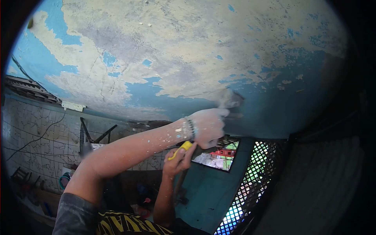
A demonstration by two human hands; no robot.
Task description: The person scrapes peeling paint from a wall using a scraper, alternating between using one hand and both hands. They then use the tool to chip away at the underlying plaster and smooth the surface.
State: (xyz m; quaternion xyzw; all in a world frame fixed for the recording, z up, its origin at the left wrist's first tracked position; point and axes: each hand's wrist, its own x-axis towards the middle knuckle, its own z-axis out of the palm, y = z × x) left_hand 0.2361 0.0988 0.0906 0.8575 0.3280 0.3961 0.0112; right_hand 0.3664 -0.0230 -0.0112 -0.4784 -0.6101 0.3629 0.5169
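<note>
My left hand (209, 127), with a beaded bracelet (190, 129) and paint flecks on its wrist, is closed in a fist close to the wall (176, 74). Just beyond its fingers is a blurred, pale tool-like shape (231, 98) at the wall; its join to the hand is unclear. Lower down, my right hand (179, 159) grips a yellow handle (184, 148), whose dark upper end reaches the underside of my left fist. Blue paint on the wall is broken by large bare, whitish and grey patches with ragged edges.
A white tiled wall (35, 129) with a dark cable stands at left, beside a dark metal bracket (96, 135). Below right are a small window opening (217, 156), a blue-green panel (207, 188) and a lattice screen (250, 180). Cluttered objects lie at lower left.
</note>
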